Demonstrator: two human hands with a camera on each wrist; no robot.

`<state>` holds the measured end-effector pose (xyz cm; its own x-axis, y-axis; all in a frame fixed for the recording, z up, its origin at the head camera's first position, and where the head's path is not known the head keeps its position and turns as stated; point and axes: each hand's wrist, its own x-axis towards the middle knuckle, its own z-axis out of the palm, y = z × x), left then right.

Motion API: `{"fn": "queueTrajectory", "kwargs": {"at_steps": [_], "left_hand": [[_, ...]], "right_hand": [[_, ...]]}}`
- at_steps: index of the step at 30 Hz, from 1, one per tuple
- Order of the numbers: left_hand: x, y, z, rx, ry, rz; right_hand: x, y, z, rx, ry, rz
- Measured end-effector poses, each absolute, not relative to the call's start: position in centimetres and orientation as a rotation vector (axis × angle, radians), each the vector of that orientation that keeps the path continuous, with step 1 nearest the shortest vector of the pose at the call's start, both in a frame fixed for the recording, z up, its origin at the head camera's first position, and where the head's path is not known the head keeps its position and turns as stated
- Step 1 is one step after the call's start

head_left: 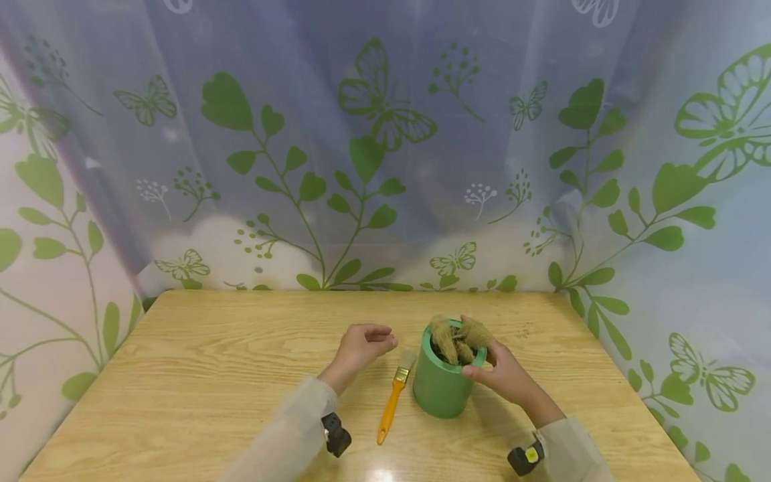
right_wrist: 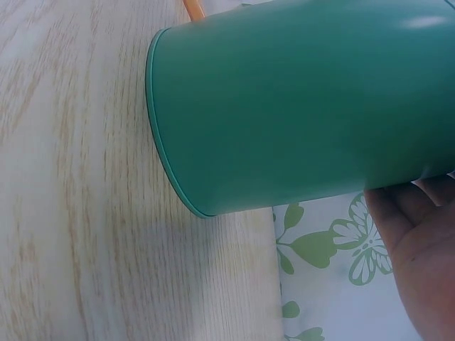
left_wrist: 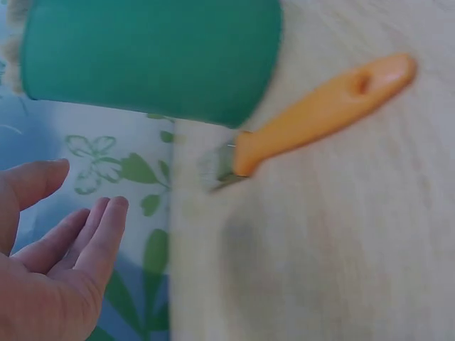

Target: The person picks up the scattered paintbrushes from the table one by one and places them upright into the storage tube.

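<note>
On the table stands a green cylindrical pot [head_left: 442, 391], with tan fibrous bundles [head_left: 444, 338] poking out of its top. My right hand [head_left: 508, 375] grips the pot at the rim on its right side, thumb in front and fingers round the back. In the right wrist view the fingers [right_wrist: 398, 213] lie partly hidden behind the green wall. My left hand [head_left: 361, 348] hovers left of the pot, fingers loosely bent and holding nothing. Between that hand and the pot lies a paintbrush [head_left: 391, 405] with an orange handle, metal ferrule and pale bristles.
The wooden table [head_left: 241, 375] reaches back to a curtain [head_left: 409, 201] printed with green leaves and butterflies, which also hangs on both sides. Both wrists carry a small black camera, the left one [head_left: 335, 434] beside the brush handle.
</note>
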<state>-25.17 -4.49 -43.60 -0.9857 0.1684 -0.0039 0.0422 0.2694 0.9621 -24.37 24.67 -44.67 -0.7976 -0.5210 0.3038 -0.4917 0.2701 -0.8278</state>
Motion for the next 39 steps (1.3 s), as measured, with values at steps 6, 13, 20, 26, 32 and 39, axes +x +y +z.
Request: {"fn": "queueTrajectory", "kwargs": {"at_steps": [6, 13, 20, 26, 32, 39], "left_hand": [[-25.0, -4.2, -45.7, 0.155, 2.428, 1.766], [-24.5, -3.3, -47.1, 0.127, 2.567, 1.646], [-24.4, -2.2, -48.5, 0.101, 2.727, 1.54], [-24.3, -1.7, -48.3, 0.156, 2.726, 1.541], [-24.3, -1.2, -47.9, 0.144, 2.729, 1.482], [-23.9, -1.1, -48.0, 0.196, 2.687, 1.471]], "right_hand": [[-24.4, 24.7, -44.9, -0.987, 2.482, -1.601], [-24.6, 24.6, -44.6, -1.014, 2.478, -1.592], [-24.4, 24.5, -44.5, -1.009, 2.454, -1.607], [-24.5, 24.6, -44.4, -1.012, 2.477, -1.577], [-24.6, 24.7, -44.5, -1.004, 2.473, -1.589], [-24.5, 24.7, -44.7, -0.991, 2.461, -1.61]]}}
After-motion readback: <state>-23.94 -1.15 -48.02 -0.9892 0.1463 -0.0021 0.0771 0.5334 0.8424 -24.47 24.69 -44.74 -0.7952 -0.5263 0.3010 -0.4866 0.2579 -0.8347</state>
